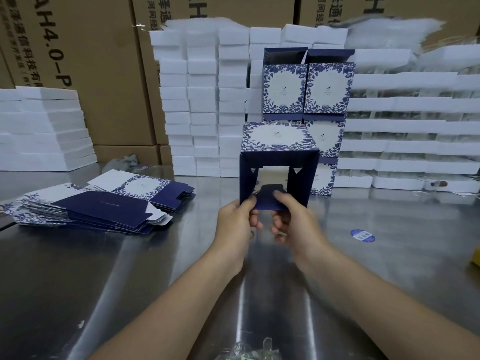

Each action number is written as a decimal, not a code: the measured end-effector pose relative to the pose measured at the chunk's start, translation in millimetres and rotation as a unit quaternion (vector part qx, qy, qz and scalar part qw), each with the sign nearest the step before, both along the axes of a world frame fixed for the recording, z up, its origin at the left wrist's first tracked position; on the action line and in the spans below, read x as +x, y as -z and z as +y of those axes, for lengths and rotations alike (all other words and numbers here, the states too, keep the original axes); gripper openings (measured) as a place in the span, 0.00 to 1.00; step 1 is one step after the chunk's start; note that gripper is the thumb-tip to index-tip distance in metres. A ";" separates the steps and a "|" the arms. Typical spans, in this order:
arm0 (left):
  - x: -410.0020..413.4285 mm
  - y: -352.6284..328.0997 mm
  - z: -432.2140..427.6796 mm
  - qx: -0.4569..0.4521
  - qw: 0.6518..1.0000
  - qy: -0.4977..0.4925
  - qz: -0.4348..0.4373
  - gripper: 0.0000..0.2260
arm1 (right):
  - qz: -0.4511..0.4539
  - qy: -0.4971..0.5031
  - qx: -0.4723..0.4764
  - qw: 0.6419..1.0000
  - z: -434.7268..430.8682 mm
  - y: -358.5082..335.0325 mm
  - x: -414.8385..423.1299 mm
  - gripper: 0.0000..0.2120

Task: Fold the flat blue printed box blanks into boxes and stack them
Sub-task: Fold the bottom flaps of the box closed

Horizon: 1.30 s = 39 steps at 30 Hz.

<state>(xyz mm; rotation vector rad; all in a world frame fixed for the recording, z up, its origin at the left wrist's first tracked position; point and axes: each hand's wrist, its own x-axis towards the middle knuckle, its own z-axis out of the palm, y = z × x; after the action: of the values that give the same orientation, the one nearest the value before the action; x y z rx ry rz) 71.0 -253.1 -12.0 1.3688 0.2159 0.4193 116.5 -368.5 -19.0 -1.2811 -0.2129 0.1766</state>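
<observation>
A half-formed blue printed box (279, 141) is held up above the steel table (389, 255), its open end facing me and its floral white panel on top. My left hand (237, 224) pinches the lower left edge of the box. My right hand (293, 224) pinches the dark blue bottom flap (268, 197), which is bent inward. A fanned pile of flat blue blanks (101, 201) lies on the table to the left. Folded boxes (307, 88) stand stacked behind the held box, against white foam.
Stacks of white foam blocks (202, 100) and foam trays (415, 126) line the back of the table. More foam (44, 128) sits at the left, brown cartons (91, 61) behind. A round blue sticker (362, 235) lies at the right; crumpled plastic (249, 350) lies at the near edge.
</observation>
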 end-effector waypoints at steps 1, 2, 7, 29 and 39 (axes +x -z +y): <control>-0.7 -0.1 0.2 -0.007 1.000 0.001 0.000 0.13 | 0.008 -0.029 -0.006 1.000 1.8 -0.4 -1.4 0.14; -1.0 0.1 0.4 -0.011 1.000 0.003 0.001 0.13 | 0.009 -0.043 -0.013 0.999 3.4 -0.3 -2.2 0.13; -3.5 -0.3 -2.9 0.015 0.998 0.048 0.040 0.16 | -0.010 0.004 0.008 1.000 1.5 -2.0 1.9 0.19; 0.1 -0.6 6.6 -0.019 0.999 0.025 0.040 0.13 | -0.027 0.072 -0.025 0.997 -2.6 -12.5 1.6 0.18; 11.1 7.2 24.9 0.045 0.992 -0.045 -0.110 0.20 | -0.136 0.084 -0.249 0.955 -8.3 0.5 9.8 0.10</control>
<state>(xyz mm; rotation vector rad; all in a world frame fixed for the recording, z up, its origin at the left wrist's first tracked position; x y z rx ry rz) 82.1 -228.2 -19.2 1.3918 0.0778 0.6566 126.2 -376.8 -19.5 -1.8194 -0.3051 -0.1039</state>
